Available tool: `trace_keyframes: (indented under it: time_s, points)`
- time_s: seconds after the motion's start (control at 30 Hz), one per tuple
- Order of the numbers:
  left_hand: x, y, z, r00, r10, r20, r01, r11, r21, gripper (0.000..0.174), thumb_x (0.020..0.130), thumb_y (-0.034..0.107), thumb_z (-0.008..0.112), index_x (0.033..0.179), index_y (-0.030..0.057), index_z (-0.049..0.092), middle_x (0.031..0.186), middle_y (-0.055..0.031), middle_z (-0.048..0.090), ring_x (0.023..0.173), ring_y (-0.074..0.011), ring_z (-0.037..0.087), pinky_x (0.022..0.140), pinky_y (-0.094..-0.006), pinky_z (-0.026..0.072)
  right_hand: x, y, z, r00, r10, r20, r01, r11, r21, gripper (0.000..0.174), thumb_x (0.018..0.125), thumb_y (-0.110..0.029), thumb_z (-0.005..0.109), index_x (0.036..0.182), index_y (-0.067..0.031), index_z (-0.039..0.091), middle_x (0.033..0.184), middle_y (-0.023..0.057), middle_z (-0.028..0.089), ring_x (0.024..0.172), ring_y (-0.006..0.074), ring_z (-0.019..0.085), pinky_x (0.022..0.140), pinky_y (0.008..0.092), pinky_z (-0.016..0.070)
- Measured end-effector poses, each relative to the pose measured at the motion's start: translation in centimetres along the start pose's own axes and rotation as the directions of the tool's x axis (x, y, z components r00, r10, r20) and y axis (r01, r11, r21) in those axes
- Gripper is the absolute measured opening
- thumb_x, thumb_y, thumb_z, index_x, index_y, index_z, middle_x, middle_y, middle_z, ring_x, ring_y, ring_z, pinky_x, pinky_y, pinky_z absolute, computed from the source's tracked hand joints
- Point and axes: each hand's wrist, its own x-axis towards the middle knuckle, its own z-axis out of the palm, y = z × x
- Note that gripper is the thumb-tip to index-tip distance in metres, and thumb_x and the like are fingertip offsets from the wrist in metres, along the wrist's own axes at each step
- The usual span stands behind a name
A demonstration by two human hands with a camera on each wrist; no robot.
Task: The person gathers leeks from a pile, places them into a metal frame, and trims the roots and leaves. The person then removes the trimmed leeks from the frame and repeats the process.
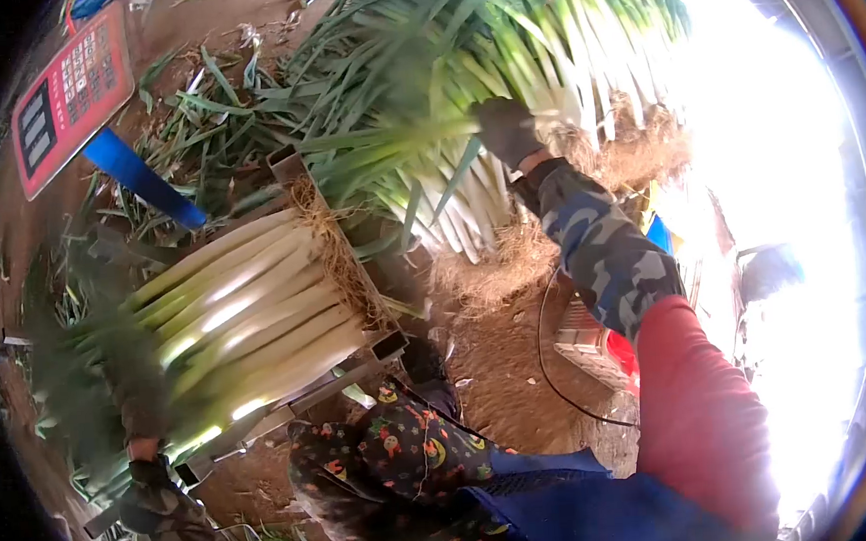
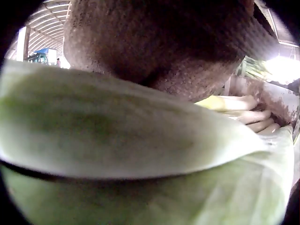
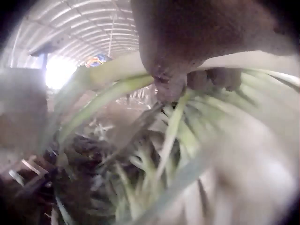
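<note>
Dirt floor (image 1: 500, 395) below, right hand (image 1: 507, 132) grips a leek (image 3: 117, 70) (left hand (image 1: 134, 373), can't tell)! Tangled leaves (image 1: 405, 133) could drag neighbouring leeks (image 1: 578, 53) loose

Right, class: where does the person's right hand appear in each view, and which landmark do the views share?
Head: the right hand is above centre, to the right.
Left wrist: not in it.
Right wrist: the right hand is at the top, right of centre, gripping a leek.
Shared landmark: leeks, in all three.
</note>
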Motion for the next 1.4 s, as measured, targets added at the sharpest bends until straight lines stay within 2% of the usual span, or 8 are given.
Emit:
trace_keyframes:
  time_s: [0.13,0.27,0.57,0.67,0.8,1.1,1.27,1.4]
  points:
    - [0.3,-0.7,1.7,0.901,0.201,-0.385,-0.091,0.954,0.285,0.060,0.098,0.031,0.044,0.151,0.0102,0.025,0.156,-0.0177,0.019,0.145,-0.0352,0.012,0.118,-0.0479,0.0074,2.0,-0.8,-0.6,0.964,0.075,-0.254,-0.064,0.997,0.049,0.019,0.077,-0.028,0.067,0.091,-0.0163,0.066,0.077,0.0051,0.066,0.071,0.0264,0.066,0.059,0.0418,0.0495]
    - [-0.1,3.2,-5.4,0.964,-0.161,0.212,0.146,0.986,0.084,0.065,0.096,0.033,0.049,0.151,0.0094,0.024,0.156,-0.0179,0.018,0.145,-0.0349,0.012,0.118,-0.0477,0.0066,6.0,2.4,0.7,0.883,0.464,-0.078,-0.450,0.881,0.143,0.024,0.079,-0.026,0.063,0.099,-0.0130,0.064,0.090,0.0115,0.065,0.081,0.0326,0.064,0.071,0.0459,0.0503]
    - [-0.6,2.2,-4.3,0.994,-0.075,0.076,0.083,0.990,-0.110,0.063,0.090,0.026,0.056,0.147,0.0124,0.034,0.155,-0.0200,0.019,0.144,-0.0380,0.015,0.117,-0.0512,0.0088,3.6,8.0,4.7,0.693,0.717,0.069,-0.710,0.696,-0.105,0.038,0.081,-0.040,0.067,0.104,-0.0116,0.057,0.099,0.0109,0.067,0.091,0.0341,0.066,0.069,0.0474,0.0540]
    - [0.3,-1.3,3.5,0.967,0.100,-0.233,0.063,0.795,0.603,0.059,0.090,0.028,0.056,0.144,0.0141,0.039,0.152,-0.0202,0.027,0.143,-0.0399,0.017,0.116,-0.0540,0.0117,3.4,7.2,4.6,0.642,0.746,0.175,-0.739,0.664,-0.118,0.039,0.084,-0.039,0.066,0.109,-0.0116,0.054,0.103,0.0120,0.067,0.095,0.0361,0.066,0.070,0.0478,0.0542]
    - [0.4,0.9,-2.8,0.994,-0.059,0.093,0.068,0.993,-0.093,0.059,0.091,0.033,0.055,0.146,0.0190,0.037,0.148,-0.0187,0.035,0.143,-0.0404,0.018,0.114,-0.0570,0.0115,3.2,5.9,2.9,0.632,0.720,0.287,-0.753,0.658,0.010,0.036,0.084,-0.035,0.065,0.108,-0.0111,0.056,0.094,0.0136,0.070,0.091,0.0331,0.068,0.070,0.0477,0.0545]
    - [-2.2,1.1,-3.2,0.981,0.022,-0.190,-0.049,0.989,-0.137,0.060,0.088,0.036,0.061,0.142,0.0178,0.044,0.145,-0.0156,0.042,0.139,-0.0355,0.030,0.113,-0.0521,0.0223,-4.3,-3.4,-1.8,0.702,0.489,0.517,-0.604,0.794,0.069,0.029,0.091,-0.035,0.059,0.097,-0.0091,0.070,0.081,0.0081,0.064,0.067,0.0216,0.061,0.062,0.0357,0.0512]
    - [-8.5,3.0,-8.9,0.956,-0.251,-0.151,0.047,0.641,-0.766,0.049,0.085,0.023,0.061,0.132,0.0097,0.053,0.129,-0.0201,0.055,0.122,-0.0379,0.051,0.101,-0.0441,0.0418,-13.7,-5.7,-2.9,0.641,0.249,0.726,-0.749,0.406,0.523,0.042,0.077,-0.037,0.073,0.090,0.0035,0.067,0.078,0.0158,0.070,0.067,0.0226,0.069,0.060,0.0350,0.0546]
    - [-14.9,7.2,-13.8,0.878,-0.346,-0.331,-0.169,0.422,-0.891,0.034,0.099,0.019,0.045,0.124,0.0011,0.058,0.123,-0.0169,0.060,0.110,-0.0259,0.059,0.094,-0.0345,0.0467,-21.0,-8.6,-6.3,0.705,0.146,0.694,-0.633,-0.314,0.708,0.026,0.083,-0.017,0.073,0.092,0.0064,0.066,0.074,0.0112,0.068,0.060,0.0192,0.066,0.055,0.0320,0.0543]
